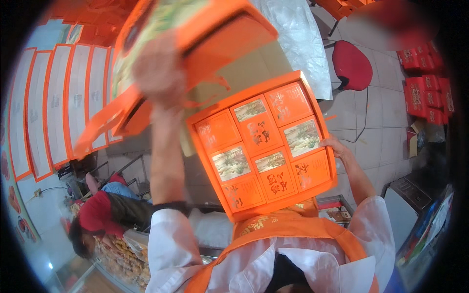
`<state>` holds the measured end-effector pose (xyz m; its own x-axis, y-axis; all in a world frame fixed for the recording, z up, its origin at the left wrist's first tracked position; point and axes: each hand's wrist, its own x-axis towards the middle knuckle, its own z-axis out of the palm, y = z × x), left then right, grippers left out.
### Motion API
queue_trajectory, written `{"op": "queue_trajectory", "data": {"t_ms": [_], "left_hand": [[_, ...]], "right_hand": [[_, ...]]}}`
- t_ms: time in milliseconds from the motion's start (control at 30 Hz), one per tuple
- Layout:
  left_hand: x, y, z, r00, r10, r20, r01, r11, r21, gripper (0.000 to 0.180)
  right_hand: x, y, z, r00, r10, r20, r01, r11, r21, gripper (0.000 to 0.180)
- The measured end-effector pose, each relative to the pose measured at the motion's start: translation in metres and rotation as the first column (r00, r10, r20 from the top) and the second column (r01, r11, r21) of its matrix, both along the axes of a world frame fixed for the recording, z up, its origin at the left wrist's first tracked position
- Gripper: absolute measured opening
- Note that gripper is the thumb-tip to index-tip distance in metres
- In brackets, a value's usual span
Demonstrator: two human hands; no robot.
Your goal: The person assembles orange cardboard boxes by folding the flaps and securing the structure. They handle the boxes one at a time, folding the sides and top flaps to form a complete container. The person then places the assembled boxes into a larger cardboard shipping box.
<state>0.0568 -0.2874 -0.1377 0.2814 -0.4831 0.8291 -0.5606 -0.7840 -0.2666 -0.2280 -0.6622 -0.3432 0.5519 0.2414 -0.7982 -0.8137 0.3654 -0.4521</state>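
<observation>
- Left hand (157, 71) is up high in the upper left of the view, blurry, with its grip wrapped around an orange gift bag (195, 36). Can't make out the individual fingers, but the hand is clearly closed on the bag, somewhere along its lower edge.
- The bag is tilted hard: its long side runs diagonally from lower left up to upper right, with the dark open mouth facing right. Its orange ribbon handles (105, 124) dangle down to the lower left.
- Right hand (336, 146) has a narrow grip on the right edge of a flat orange box tray (261, 146). Fingers curl over the rim there, thumb side hidden behind the tray.
- The tray sits mid-frame, held up in front of the chest, face toward the camera. It's roughly square and turned a bit, so the top edge climbs to the right.
- Inside it are nine small square packs (258, 131) in a three-by-three grid, some plain orange, some with pale picture tops.
- The bag overlaps the tray's upper left corner in the view; can't tell if they actually touch.
- Around: another person in a red top (100, 215) bent over at the lower left, a red chair (351, 66) upper right, and red boxes stacked (427, 88) on the floor at far right.
</observation>
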Motion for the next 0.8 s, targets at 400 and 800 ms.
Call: {"op": "queue_trajectory", "data": {"t_ms": [400,800], "left_hand": [[-0.014,-0.030,-0.190,0.847,0.263,-0.461,-0.140,0.948,0.285,0.045],[-0.020,-0.042,-0.173,0.828,0.260,-0.498,-0.067,0.926,0.372,0.049]], "right_hand": [[0.002,-0.002,-0.001,0.994,0.108,0.010,-0.108,0.994,-0.005,0.062],[0.026,0.010,0.008,0.985,0.142,0.096,-0.149,0.986,0.074,0.074]]}}
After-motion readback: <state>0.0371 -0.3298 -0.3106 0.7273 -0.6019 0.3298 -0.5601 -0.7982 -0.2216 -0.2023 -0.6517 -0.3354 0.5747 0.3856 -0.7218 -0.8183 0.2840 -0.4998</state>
